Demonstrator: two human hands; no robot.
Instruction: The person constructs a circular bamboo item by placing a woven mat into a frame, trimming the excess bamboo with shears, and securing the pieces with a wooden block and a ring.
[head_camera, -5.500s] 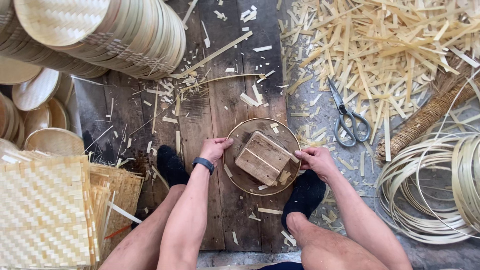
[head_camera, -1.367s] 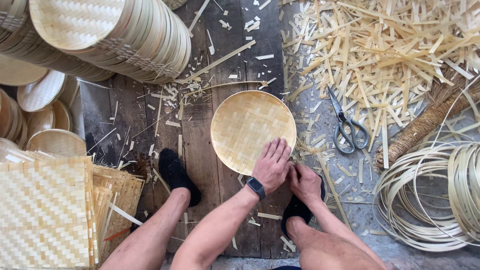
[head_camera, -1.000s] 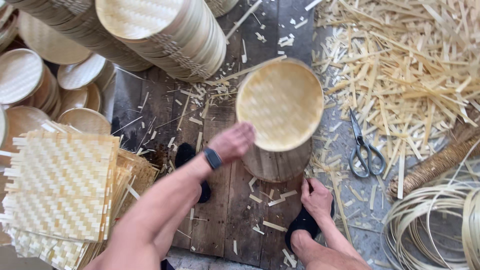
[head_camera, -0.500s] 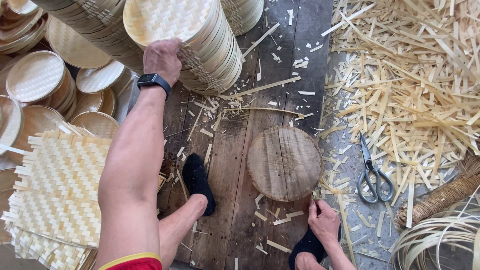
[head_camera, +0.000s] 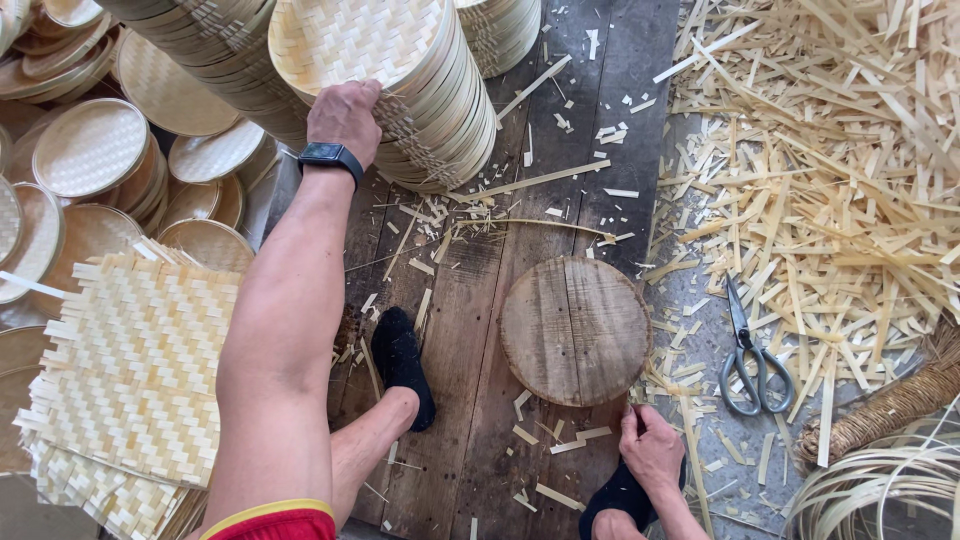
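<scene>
The left hand (head_camera: 345, 118) is stretched far forward, its grip curled over the rim of the top woven bamboo tray (head_camera: 355, 40), which lies on a tall stack of trays (head_camera: 440, 110). The tray looks just seated on the pile, with the fingers wrapped on its edge. The right hand (head_camera: 650, 447) rests low near the person's foot, fingers loosely bent and holding nothing, just beside the round wooden block (head_camera: 575, 330) on the plank floor (head_camera: 470, 420), whose top is bare. Scissors (head_camera: 752, 360) lie to the right among bamboo strip offcuts (head_camera: 830, 180). At left sit square woven mats (head_camera: 130, 370), unformed, and more finished trays (head_camera: 90, 145), suggesting many are done and many remain. No tray holds anything.
</scene>
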